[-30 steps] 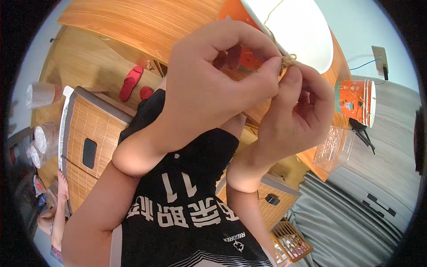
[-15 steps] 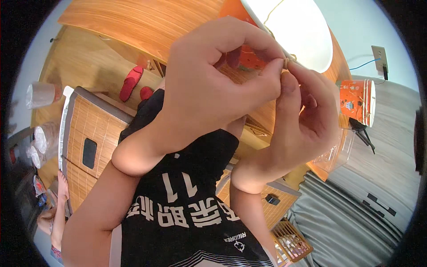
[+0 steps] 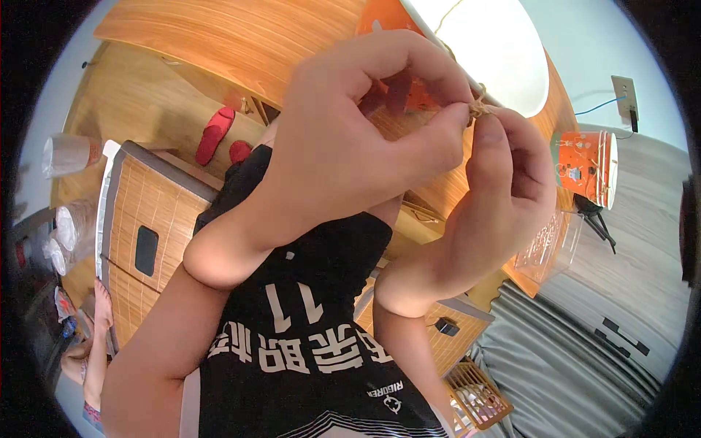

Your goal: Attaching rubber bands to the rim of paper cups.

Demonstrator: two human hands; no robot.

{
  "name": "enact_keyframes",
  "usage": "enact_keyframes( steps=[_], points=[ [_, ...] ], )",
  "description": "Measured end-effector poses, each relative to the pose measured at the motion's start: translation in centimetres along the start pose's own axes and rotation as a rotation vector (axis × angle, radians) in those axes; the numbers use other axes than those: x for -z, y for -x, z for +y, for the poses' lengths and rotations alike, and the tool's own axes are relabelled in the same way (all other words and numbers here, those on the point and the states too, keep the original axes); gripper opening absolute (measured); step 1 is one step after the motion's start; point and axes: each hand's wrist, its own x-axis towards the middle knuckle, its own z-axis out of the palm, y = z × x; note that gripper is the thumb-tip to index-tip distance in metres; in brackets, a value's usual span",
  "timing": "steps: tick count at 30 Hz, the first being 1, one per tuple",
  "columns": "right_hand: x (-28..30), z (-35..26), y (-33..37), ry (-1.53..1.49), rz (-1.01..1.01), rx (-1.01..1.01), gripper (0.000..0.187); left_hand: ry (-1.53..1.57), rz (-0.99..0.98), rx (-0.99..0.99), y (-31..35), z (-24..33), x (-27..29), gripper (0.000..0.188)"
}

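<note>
A large paper bucket (image 3: 504,62), orange outside and white inside, lies tipped on the table with its open mouth facing me. Thin tan twine (image 3: 477,111) is at its near rim, with a small knot or loop between my fingertips. My left hand (image 3: 358,139) pinches the twine between thumb and forefinger, its other fingers curled. Close beside it, my right hand (image 3: 504,171) pinches the same twine from the right. A further strand of twine runs across the bucket's white inside. The bucket's lower side is partly hidden behind my left hand.
On the wooden table (image 3: 241,36), a smaller orange bucket (image 3: 580,164) sits at the right, near a clear plastic box (image 3: 551,244) and a black stand (image 3: 595,219). Red slippers (image 3: 215,136) lie on the floor. A phone (image 3: 147,250) rests on a mat; another person's leg (image 3: 98,343) is at left.
My right hand's thumb has shifted up and right, and the fingertips have parted slightly. More of the twine knot now shows between them.
</note>
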Motion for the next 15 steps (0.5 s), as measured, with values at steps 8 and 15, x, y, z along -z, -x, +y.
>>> enact_keyframes(
  steps=[8,15],
  points=[
    [0.00,0.10,0.03,-0.194,-0.072,-0.066,0.008,0.041,-0.030,0.016,0.22,0.06,0.15,0.015],
    [-0.24,0.64,0.10,-0.092,-0.038,0.030,0.010,0.064,0.017,0.011,0.23,0.00,-0.04,0.017]
  ],
)
